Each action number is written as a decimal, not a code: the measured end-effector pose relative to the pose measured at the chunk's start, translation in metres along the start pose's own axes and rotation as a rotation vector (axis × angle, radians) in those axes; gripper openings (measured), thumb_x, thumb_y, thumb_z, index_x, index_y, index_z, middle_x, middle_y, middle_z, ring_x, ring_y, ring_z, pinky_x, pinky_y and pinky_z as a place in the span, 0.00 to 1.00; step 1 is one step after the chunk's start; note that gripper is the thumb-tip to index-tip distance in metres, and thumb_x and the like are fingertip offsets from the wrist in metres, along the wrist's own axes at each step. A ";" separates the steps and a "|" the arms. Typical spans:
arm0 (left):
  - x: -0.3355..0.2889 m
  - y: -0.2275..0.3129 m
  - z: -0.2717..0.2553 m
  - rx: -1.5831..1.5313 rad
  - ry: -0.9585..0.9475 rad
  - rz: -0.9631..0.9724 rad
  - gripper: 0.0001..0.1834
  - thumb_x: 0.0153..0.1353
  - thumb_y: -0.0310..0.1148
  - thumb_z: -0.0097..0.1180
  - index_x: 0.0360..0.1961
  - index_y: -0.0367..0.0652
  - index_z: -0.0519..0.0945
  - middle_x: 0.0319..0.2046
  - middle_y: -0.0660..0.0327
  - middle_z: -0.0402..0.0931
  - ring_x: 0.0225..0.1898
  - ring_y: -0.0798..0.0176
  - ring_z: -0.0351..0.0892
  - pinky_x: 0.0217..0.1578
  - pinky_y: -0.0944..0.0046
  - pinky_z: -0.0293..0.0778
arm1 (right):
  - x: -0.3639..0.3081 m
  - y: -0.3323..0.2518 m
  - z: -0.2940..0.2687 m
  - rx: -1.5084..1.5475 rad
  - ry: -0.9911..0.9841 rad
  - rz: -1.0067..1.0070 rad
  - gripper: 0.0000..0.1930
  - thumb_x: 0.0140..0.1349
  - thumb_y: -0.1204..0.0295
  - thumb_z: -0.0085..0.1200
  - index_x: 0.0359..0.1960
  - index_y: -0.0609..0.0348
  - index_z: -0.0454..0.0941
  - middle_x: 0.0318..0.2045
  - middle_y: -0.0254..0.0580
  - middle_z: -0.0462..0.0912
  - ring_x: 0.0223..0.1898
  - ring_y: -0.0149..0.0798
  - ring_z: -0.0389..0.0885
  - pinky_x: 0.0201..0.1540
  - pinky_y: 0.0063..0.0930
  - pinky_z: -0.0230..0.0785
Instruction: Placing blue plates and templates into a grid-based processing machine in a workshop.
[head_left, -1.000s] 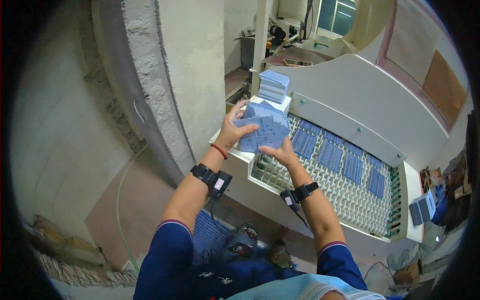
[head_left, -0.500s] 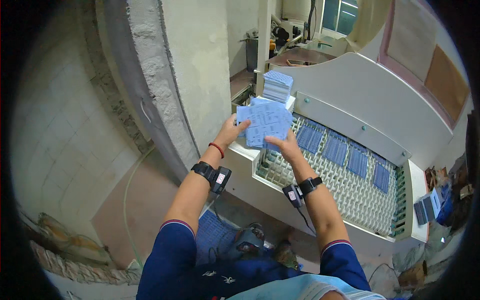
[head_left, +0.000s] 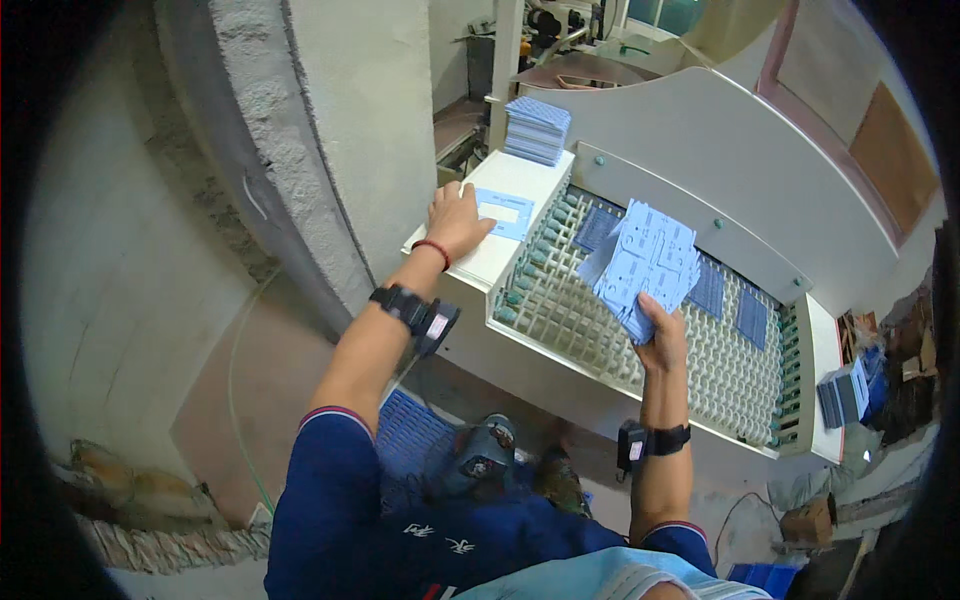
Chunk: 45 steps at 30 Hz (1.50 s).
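Right hand (head_left: pixel 662 335) is gripping a fanned bunch of light blue punched cards (head_left: pixel 642 268), held up over the roller bed (head_left: pixel 600 330) of the cream machine. Left hand (head_left: pixel 455 218) lies flat, fingers spread, on the white shelf (head_left: pixel 520 180) at the machine's corner, touching a single blue sheet (head_left: pixel 505 212). A neat stack of blue cards (head_left: pixel 537 128) sits further back on that shelf. More blue sheets (head_left: pixel 745 315) lie on the rollers. Rough concrete pillar (head_left: pixel 320 130) crowds the left side.
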<state>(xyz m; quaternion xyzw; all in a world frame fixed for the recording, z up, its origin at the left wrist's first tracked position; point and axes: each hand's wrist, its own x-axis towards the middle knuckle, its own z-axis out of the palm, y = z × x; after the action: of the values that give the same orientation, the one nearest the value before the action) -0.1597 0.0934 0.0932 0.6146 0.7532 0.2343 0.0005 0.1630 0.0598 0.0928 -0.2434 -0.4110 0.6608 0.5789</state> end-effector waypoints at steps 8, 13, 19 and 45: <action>-0.129 0.078 -0.016 -1.978 -0.851 0.011 0.31 0.59 0.42 0.51 0.57 0.32 0.60 0.51 0.50 0.68 0.51 0.58 0.71 0.49 0.60 0.69 | -0.049 0.002 0.016 0.003 -0.104 0.277 0.27 0.47 0.79 0.57 0.51 0.72 0.64 0.45 0.50 0.75 0.44 0.43 0.76 0.50 0.35 0.69; -0.163 0.083 0.036 -2.093 -0.766 -0.315 0.27 0.59 0.39 0.50 0.56 0.35 0.63 0.48 0.52 0.71 0.47 0.57 0.74 0.48 0.57 0.71 | -0.074 0.018 0.021 -0.136 -0.113 0.524 0.29 0.47 0.76 0.61 0.51 0.70 0.64 0.45 0.50 0.75 0.44 0.41 0.76 0.48 0.34 0.69; -0.196 0.092 0.048 -2.270 -0.715 -0.566 0.27 0.58 0.39 0.46 0.55 0.34 0.63 0.47 0.49 0.72 0.45 0.53 0.75 0.47 0.54 0.72 | -0.100 0.028 0.022 -0.370 -0.067 0.556 0.36 0.49 0.70 0.63 0.56 0.70 0.56 0.48 0.50 0.71 0.48 0.39 0.72 0.50 0.31 0.65; -0.240 0.049 0.071 -2.275 -0.769 -0.586 0.30 0.49 0.32 0.51 0.54 0.29 0.63 0.48 0.47 0.70 0.49 0.50 0.72 0.51 0.52 0.68 | 0.051 0.054 -0.082 -0.430 0.171 0.363 0.08 0.56 0.73 0.51 0.22 0.63 0.74 0.13 0.34 0.72 0.11 0.26 0.66 0.13 0.17 0.56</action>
<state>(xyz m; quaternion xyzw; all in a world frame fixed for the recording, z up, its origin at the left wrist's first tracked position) -0.0351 -0.0967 -0.0219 0.1019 0.1814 0.5510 0.8081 0.1865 0.1311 0.0115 -0.4850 -0.4410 0.6283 0.4190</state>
